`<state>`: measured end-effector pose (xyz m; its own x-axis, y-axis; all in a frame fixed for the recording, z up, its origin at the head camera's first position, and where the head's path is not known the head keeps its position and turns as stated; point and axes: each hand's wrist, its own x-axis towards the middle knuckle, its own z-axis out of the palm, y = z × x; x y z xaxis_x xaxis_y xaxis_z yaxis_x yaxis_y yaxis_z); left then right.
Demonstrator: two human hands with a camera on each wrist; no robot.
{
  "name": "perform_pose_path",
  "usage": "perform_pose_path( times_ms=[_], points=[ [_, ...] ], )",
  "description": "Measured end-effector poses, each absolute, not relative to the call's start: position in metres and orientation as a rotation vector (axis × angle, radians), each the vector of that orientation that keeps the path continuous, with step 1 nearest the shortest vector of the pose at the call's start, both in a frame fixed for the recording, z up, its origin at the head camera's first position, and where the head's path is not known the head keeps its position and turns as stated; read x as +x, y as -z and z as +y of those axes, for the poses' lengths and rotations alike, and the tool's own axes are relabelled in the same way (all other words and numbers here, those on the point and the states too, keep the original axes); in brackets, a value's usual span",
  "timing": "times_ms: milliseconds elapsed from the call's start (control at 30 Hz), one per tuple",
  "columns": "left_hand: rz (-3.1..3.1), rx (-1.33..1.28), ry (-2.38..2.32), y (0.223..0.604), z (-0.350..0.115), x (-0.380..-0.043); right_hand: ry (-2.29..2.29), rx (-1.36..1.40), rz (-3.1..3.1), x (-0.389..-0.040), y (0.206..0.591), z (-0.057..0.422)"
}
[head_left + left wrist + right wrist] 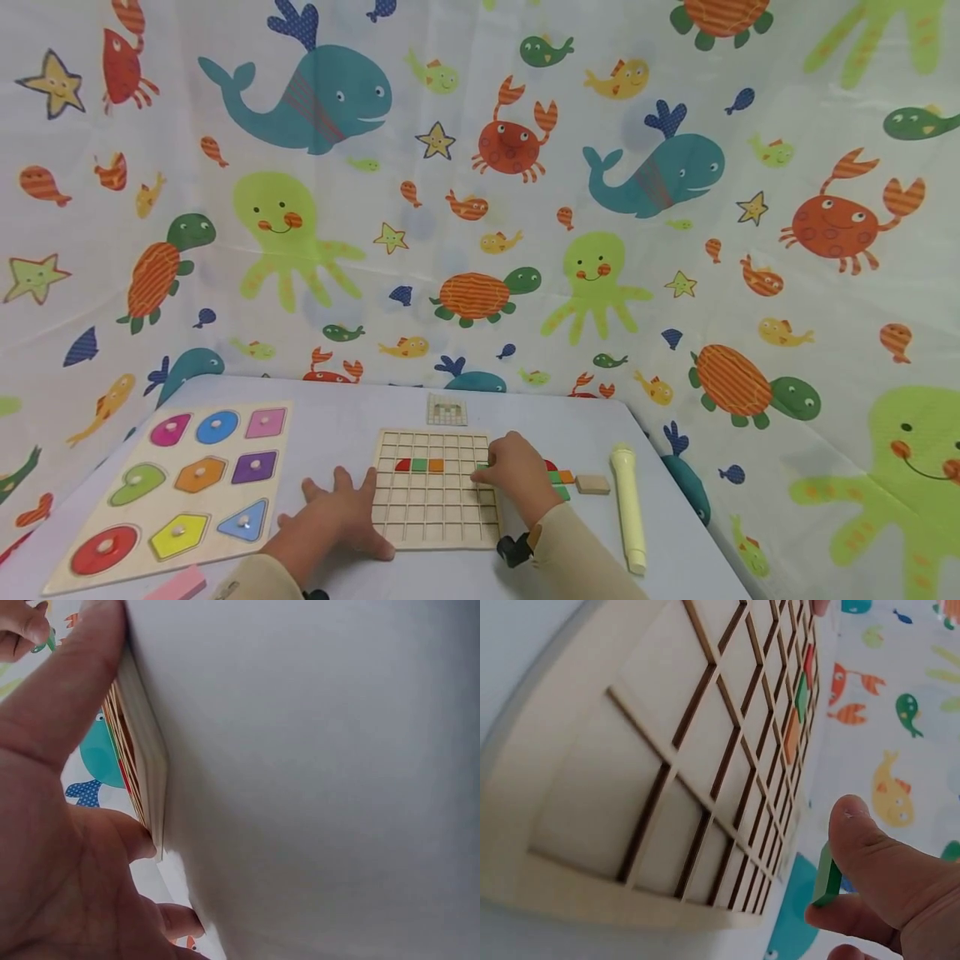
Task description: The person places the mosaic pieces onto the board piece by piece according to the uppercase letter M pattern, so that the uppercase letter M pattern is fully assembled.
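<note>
A wooden grid board (435,532) lies on the table, with a red (403,465), a green (420,465) and an orange tile (437,466) in a row near its upper left. My left hand (333,512) spreads its fingers at the board's left side; in the left wrist view its thumb (71,682) and one fingertip touch the board's edge. Over the right part of the grid, my right hand (521,471) pinches a small green tile (826,877) between thumb and finger. That tile is held above the grid surface.
Right of the board lie loose red, orange and green tiles (561,477), a plain wooden block (592,484) and a pale yellow stick (628,508). A shape puzzle (168,500) covers the left side, with a pink block (176,583) before it. Behind the board is a small patterned card (446,410).
</note>
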<state>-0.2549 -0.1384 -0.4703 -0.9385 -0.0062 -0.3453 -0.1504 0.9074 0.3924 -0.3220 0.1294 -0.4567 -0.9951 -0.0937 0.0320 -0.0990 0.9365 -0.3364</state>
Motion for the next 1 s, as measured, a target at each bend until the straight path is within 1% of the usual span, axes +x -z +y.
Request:
perform_pose_path(
  times_ms=[333, 567, 733, 1000],
  points=[
    [2.736, -0.133, -0.584, 0.477, -0.139, -0.259, -0.547, 0.16, -3.119, -0.34, 0.46, 0.103],
    [2.725, -0.146, -0.598, 0.479, -0.137, -0.259, -0.564, 0.21, -3.129, -0.352, 0.475, 0.092],
    [2.724, -0.149, -0.594, 0.477, -0.137, -0.257, -0.564, 0.235, -3.125, -0.356, 0.481, 0.085],
    [2.728, -0.154, -0.567, 0.471, -0.138, -0.255, -0.496, 0.233, -3.149, -0.358, 0.477, 0.077]
  ],
)
